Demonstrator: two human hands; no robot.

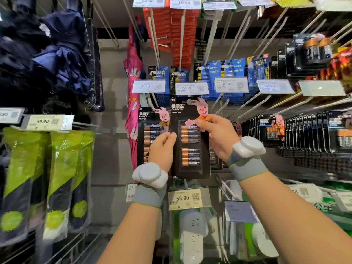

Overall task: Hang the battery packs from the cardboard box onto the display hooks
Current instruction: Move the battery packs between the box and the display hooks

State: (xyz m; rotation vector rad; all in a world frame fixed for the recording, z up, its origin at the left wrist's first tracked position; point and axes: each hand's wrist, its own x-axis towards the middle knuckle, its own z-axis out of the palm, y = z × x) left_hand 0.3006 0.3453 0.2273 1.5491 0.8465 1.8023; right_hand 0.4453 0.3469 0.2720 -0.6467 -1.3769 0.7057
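Both hands hold one black Duracell battery pack [190,139] upright before the display. The left hand [162,149] pinches its left edge about midway up; the right hand [219,138] grips its right edge a little higher, thumb across the pink rabbit on the card. Just behind the left hand hangs a second Duracell pack [150,130]. Below the hands sits a price tag [187,199] reading 55.90. Above them hang blue battery packs [222,73].

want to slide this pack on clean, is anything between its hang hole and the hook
Nothing visible blocks it. The battery pack, held by the left hand and right hand, has its hang hole already at the hook.
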